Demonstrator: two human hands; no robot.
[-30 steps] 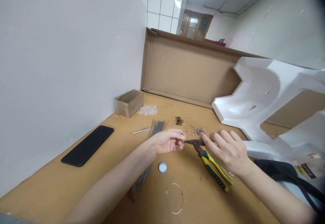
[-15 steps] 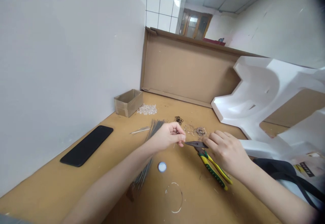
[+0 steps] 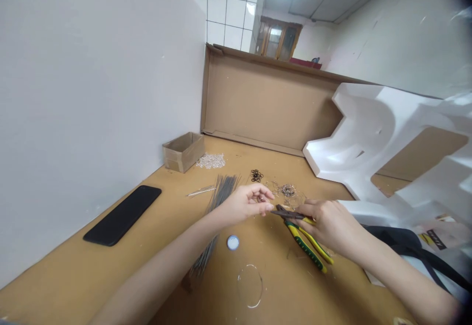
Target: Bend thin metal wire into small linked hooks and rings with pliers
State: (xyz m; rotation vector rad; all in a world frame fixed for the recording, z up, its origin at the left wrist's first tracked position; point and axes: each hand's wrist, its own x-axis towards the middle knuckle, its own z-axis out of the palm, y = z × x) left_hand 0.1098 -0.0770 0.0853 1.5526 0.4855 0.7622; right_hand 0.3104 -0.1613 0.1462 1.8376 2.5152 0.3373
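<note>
My left hand [image 3: 250, 202] is closed in a pinch, and a thin bit of wire barely shows at its fingertips. My right hand [image 3: 330, 221] is wrapped round needle-nose pliers [image 3: 289, 214], whose dark jaws point left to my left thumb; a yellow grip shows under the fingers. Just below lies a pair of pliers with green and yellow handles [image 3: 308, 247], its jaws partly overlapped by the held ones. Beneath my left forearm is a bundle of grey wires [image 3: 225, 190]. A wire ring [image 3: 250, 285] lies nearer me, with a small round blue-white lid [image 3: 233, 242] above it.
Behind my hands lie black rings [image 3: 256, 175], tangled wire loops [image 3: 288, 190] and a heap of clear beads [image 3: 211, 161]. A small cardboard box [image 3: 183, 152] and a black phone [image 3: 123, 215] stand left. White foam packing [image 3: 365, 133] borders the right, large cardboard [image 3: 273, 101] the back.
My right hand has shifted slightly on the pliers, and a yellow grip now shows under it. My left fingers have changed their pinch a little. The view has tilted slightly.
</note>
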